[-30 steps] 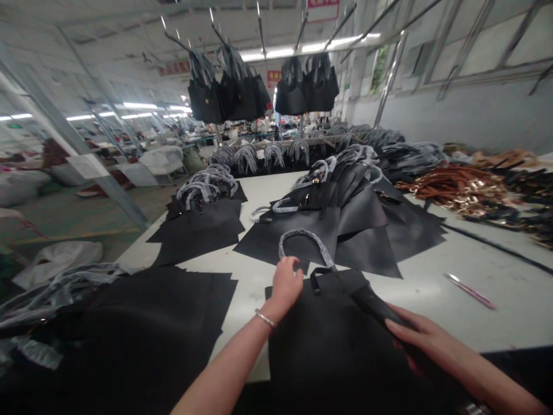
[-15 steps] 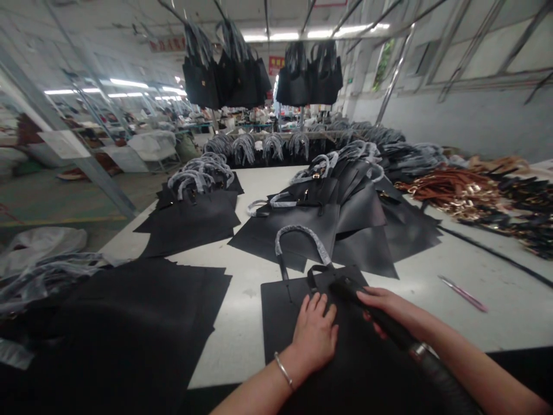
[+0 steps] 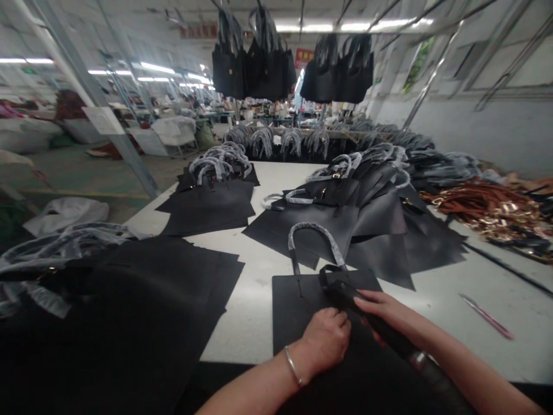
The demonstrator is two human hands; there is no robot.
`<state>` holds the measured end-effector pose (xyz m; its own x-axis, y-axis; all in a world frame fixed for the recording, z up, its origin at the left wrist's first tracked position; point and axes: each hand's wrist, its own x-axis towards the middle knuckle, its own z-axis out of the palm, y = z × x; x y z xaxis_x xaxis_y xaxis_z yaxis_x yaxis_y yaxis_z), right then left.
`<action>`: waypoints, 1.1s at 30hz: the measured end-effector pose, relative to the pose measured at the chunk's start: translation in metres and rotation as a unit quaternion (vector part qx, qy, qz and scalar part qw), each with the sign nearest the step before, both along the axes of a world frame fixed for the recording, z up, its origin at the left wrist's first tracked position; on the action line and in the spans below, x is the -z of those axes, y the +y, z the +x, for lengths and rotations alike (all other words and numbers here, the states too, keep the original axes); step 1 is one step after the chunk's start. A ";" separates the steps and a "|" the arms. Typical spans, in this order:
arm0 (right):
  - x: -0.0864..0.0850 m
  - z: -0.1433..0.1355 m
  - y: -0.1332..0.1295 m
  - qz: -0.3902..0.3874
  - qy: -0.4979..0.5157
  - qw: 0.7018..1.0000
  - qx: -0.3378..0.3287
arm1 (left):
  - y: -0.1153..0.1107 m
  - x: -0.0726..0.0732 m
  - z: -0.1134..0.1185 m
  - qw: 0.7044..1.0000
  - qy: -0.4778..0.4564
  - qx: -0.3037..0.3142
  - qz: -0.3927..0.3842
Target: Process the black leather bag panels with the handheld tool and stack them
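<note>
A black bag panel (image 3: 287, 311) with a plastic-wrapped loop handle (image 3: 313, 227) lies in front of me on the white table. My left hand (image 3: 328, 338) rests on the panel with its fingers curled in; what is under them, if anything, is hidden. A bangle circles that wrist. In my right hand (image 3: 375, 314) is a long black tool (image 3: 395, 340) with a metal fitting at its lower end. Its tip is beside a small black strap loop (image 3: 329, 276) at the panel's top edge.
Stacks of black panels lie at left (image 3: 142, 300), back left (image 3: 207, 204) and back centre (image 3: 315, 222). A pink-handled pointed tool (image 3: 488, 317) is at right, beyond it brown straps (image 3: 479, 202). Black bags (image 3: 270, 72) hang overhead.
The left hand's spread fingers have curled in. The right hand still holds the tool near the strap loop. The whole view has shifted, with the scene appearing further right.
</note>
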<state>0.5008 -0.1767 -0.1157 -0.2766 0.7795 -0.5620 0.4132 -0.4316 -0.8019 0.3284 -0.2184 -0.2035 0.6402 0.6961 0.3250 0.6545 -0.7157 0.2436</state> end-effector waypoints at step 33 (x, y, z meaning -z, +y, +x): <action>-0.020 -0.053 0.013 -0.036 -0.021 0.975 -0.219 | 0.005 0.006 0.004 0.998 0.037 0.039 0.016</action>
<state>0.4474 -0.1640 -0.0954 -0.5496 0.5506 -0.6283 0.6014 -0.2613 -0.7550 0.3327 -0.2132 -0.2098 0.7151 0.6330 0.2966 0.6118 -0.7720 0.1725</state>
